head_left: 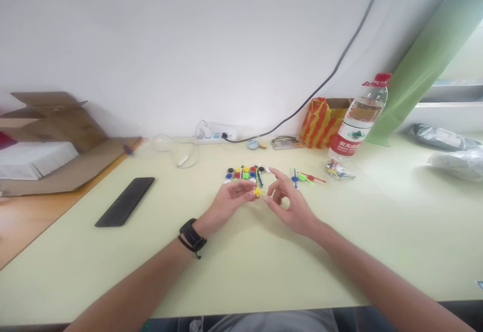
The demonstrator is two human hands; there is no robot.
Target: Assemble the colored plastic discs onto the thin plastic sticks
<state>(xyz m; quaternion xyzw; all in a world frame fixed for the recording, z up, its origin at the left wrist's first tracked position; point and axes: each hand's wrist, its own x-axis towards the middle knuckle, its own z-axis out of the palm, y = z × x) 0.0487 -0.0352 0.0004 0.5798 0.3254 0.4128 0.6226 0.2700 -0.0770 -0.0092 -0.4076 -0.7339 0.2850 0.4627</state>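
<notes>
Between the thumb and fingers of my left hand [234, 198] is a small yellow disc [258, 191], with a thin green arrow [257, 178] standing up from it. My right hand [289, 203] hovers just to its right, thumb and fingers curved but apart, nothing visible between them. Behind the hands lie several small coloured discs [229, 170] in rows, with thin arrows among them. To the right of these, several discs fitted with arrows lie on the table, among them a blue one [295, 179] and a red one [310, 177].
A water bottle [356, 120] stands at the back right by a striped bag [319, 123] and a small clear packet [337, 170]. A black flat object [125, 202] lies left. A power strip [215, 134] sits against the wall; an opened cardboard box [81, 136] is far left.
</notes>
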